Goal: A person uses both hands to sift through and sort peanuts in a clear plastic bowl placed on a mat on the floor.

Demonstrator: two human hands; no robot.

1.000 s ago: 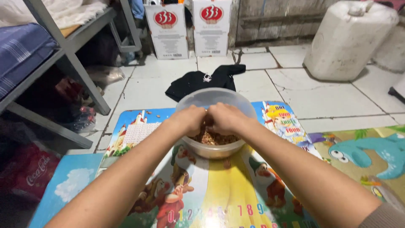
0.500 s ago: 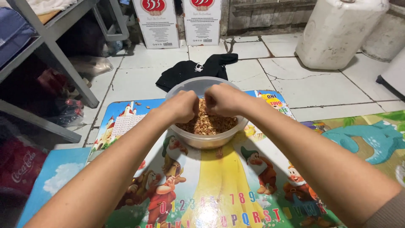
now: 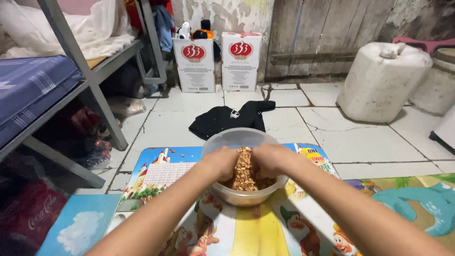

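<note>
A clear plastic bowl stands on a colourful cartoon play mat on the tiled floor. It holds a heap of brown peanuts. Both my hands are inside the bowl. My left hand and my right hand press a mound of the nuts between them, lifted above the rest. The fingertips are hidden in the nuts.
A black garment lies on the tiles just beyond the bowl. Two white cartons stand against the back wall. A large white jerrycan sits at right. A metal bed frame with a blue mattress is at left.
My hands have scooped the nuts up into a taller mound between them. The camera view has tilted up, showing more of the wall and cartons.
</note>
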